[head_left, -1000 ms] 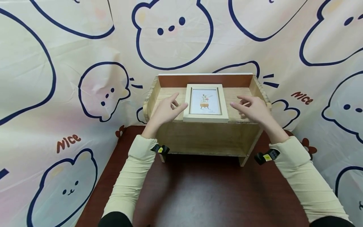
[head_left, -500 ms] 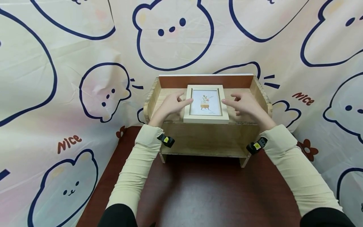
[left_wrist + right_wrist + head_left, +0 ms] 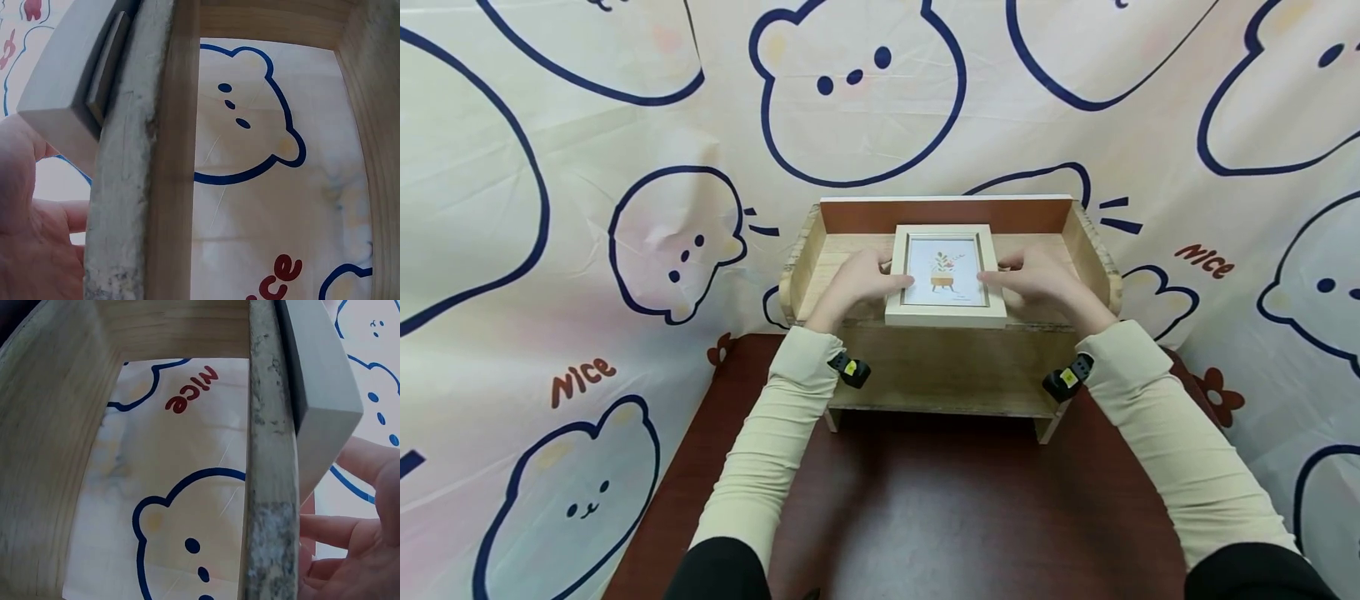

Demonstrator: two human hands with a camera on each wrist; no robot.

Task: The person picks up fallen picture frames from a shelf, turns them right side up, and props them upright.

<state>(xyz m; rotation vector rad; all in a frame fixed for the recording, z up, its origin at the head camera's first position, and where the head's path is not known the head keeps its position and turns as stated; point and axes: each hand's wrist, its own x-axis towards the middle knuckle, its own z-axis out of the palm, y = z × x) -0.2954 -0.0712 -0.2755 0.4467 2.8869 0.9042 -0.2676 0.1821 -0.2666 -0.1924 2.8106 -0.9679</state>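
Two sides of the cream rectangular picture frame [image 3: 945,277] are pinched: left hand [image 3: 859,279] at left, right hand [image 3: 1039,275] at right.

Picture frame [image 3: 945,316]: we see plain cream
Print [image 3: 921,292]: we find pale ground, green, red and tan plant motif [image 3: 942,281]
Shelf [image 3: 947,367]: pale wood tone, brown back panel [image 3: 943,214]
Sleeves [image 3: 756,458]: we see cream
Desk [image 3: 955,517]: dark red-brown
Backdrop [image 3: 700,133]: we see off-white, navy-outlined animals [image 3: 862,108], red-brown lettering [image 3: 583,381]
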